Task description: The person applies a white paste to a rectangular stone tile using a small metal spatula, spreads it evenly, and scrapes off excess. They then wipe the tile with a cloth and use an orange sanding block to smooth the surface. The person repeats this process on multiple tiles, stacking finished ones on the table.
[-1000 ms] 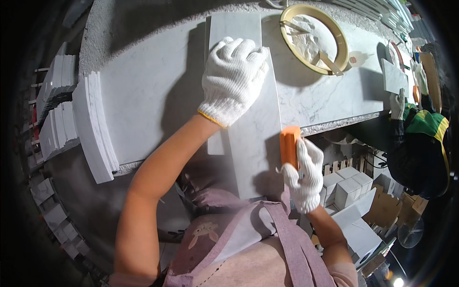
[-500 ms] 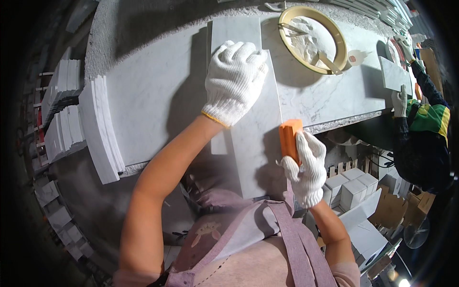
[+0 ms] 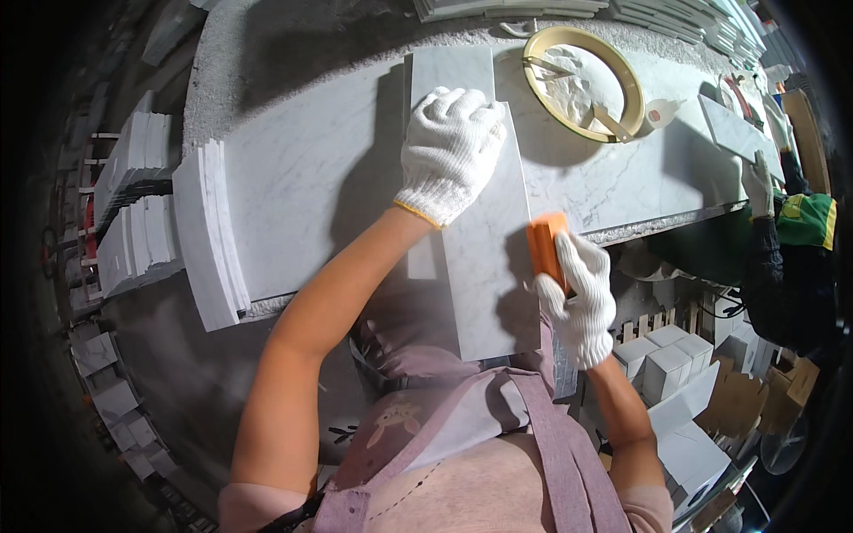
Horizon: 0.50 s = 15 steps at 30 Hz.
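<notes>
Left hand rests half-open on the pale slab, probably brittle, best edge-held; right hand clasps an orange block.

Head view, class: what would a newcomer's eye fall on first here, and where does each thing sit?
Probably the bright orange block, held in the gloved right hand along the right edge of a long pale slab. Next might come the white-gloved left hand, laid on the slab's far part, above the picture's centre. The yellow-rimmed bowl of white material then stands out at upper right.
</notes>
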Available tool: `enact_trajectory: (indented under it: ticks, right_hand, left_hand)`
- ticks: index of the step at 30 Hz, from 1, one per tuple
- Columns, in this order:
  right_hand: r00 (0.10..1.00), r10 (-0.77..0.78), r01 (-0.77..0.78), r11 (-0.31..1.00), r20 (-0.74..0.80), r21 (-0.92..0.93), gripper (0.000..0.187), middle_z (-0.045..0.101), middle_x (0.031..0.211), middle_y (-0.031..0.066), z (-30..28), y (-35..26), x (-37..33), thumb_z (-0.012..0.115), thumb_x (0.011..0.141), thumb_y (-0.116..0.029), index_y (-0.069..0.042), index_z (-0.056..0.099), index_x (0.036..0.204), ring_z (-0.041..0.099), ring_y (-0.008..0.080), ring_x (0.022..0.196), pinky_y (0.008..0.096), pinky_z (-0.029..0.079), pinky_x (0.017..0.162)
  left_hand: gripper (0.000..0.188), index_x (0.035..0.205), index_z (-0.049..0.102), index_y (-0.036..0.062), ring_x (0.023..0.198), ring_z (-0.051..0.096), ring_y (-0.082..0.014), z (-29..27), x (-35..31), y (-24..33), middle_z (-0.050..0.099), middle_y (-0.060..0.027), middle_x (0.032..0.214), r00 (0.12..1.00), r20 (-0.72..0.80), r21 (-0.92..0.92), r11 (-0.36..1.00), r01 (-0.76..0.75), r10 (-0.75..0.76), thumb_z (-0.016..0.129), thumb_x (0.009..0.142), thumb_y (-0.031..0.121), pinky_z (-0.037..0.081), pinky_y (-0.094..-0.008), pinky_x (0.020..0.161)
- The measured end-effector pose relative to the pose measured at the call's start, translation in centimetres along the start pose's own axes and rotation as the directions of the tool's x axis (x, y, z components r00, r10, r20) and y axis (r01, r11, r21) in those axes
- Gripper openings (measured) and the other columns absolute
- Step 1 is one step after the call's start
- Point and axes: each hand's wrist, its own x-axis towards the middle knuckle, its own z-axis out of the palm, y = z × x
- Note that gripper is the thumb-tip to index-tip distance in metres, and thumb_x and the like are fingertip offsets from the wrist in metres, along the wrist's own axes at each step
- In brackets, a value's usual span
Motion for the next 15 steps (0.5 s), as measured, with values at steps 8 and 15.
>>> enact_trajectory:
  ticks: [8, 15]
  right_hand:
    - [0.994, 0.016, -0.055, 0.926, -0.105, -0.374, 0.054, 0.067, 0.132, 0.0164, 0.4, 4.4, 5.6, 0.086, 0.085, -0.015, -0.012, 0.071, 0.136, 0.070, 0.0317, 0.113, 0.0385, 0.059, 0.095]
    - [0.935, -0.118, -0.027, 0.915, -0.333, -0.402, 0.034, 0.075, 0.122, 0.0173, -2.7, 4.8, 4.6, 0.081, 0.087, -0.011, -0.004, 0.078, 0.120, 0.072, 0.0322, 0.111, 0.0402, 0.058, 0.098]
  left_hand:
    - [0.040, 0.129, 0.068, 0.0140, 0.130, 0.055, -0.0305, 0.4, -0.1, -0.6, 0.064, -0.0105, 0.132, 0.961, 0.276, 0.245, 0.964, -0.104, 0.034, 0.058, 0.098, 0.037, 0.037, -0.0481, 0.115]
    - [0.078, 0.156, 0.047, 0.0042, 0.152, 0.035, -0.0466, -6.0, -4.4, 7.2, 0.040, -0.0272, 0.163, 0.708, 0.617, -0.172, 0.937, -0.305, 0.344, 0.046, 0.093, 0.049, 0.021, -0.0562, 0.128]
